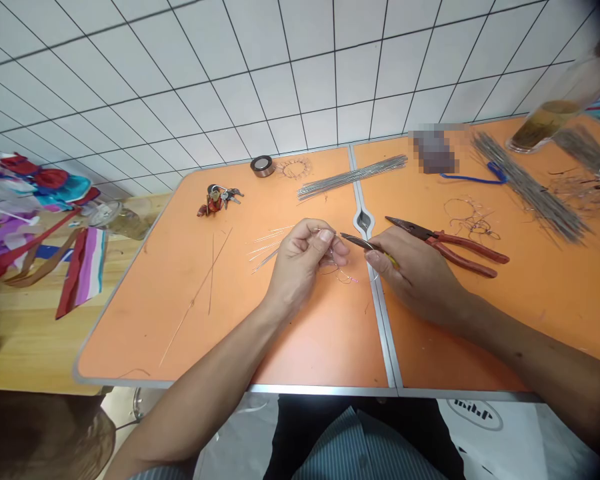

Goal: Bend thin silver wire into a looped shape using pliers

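My left hand [305, 257] is closed, thumb against forefinger, on a thin bent wire [337, 268] that loops below the fingers. A small pinkish bit shows at the wire's lower end. My right hand [413, 273] is wrapped round small pliers [354, 240] with a yellow handle, their dark jaws pointing left, close to the left fingertips. Whether the jaws touch the wire I cannot make out. Several straight wires [265, 252] stick out behind my left hand. Just beyond my right hand lie larger pliers [463, 253] with red handles.
A bundle of straight wires [353, 177] lies across the table's metal seam. Keys [223, 198], a tape roll [263, 166] and loose wires [194, 300] are leftward. At right are another wire bundle [533, 190], tangled wire [473, 220] and a cup of brownish liquid [545, 127]. Ribbons [80, 270] lie far left.
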A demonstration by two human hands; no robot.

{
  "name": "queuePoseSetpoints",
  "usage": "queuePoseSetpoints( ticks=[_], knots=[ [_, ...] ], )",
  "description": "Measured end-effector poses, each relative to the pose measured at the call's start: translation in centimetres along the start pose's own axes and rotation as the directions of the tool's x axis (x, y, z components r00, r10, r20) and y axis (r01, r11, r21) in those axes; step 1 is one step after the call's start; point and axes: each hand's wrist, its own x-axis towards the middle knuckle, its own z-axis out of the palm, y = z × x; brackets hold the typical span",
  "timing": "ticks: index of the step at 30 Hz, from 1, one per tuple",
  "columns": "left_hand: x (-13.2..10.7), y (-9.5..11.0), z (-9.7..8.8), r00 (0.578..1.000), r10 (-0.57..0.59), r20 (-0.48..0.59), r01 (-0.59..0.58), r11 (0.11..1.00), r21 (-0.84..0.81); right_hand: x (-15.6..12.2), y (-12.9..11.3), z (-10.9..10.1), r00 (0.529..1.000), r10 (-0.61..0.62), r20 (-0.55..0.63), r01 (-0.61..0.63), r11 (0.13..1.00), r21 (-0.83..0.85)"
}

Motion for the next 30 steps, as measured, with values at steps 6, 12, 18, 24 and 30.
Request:
queuePoseSetpoints(
  ticks=[6, 12, 18, 24, 30],
  knots=[
    [-0.3, 0.0, 0.2, 0.995, 0.097, 0.027, -0.099, 0.993, 0.066, -0.2, 0.8, 0.3, 0.985, -0.155, -0.078, 0.132, 0.962, -0.24],
    [-0.5, 0.2, 0.4, 0.99, 0.139, 0.005, -0.138, 0.981, 0.136, 0.0, 1.2, 0.1, 0.944, -0.303, -0.131, 0.228, 0.885, -0.405],
    [-0.8, 0.5, 0.6, 0.994, 0.099, -0.044, -0.09, 0.98, 0.177, -0.1, 0.6, -0.3, 0.975, -0.21, -0.069, 0.174, 0.922, -0.346],
    [-0.7, 0.5, 0.8, 0.999, 0.004, -0.054, 0.005, 0.987, 0.16, -0.1, 0.6, -0.2, 0.991, -0.131, -0.031, 0.118, 0.956, -0.268],
    [-0.4, 0.2, 0.6, 0.991, -0.102, -0.084, 0.112, 0.985, 0.128, 0.1, 0.6, -0.7, 1.0, -0.01, -0.008, 0.008, 0.967, -0.253]
  ],
)
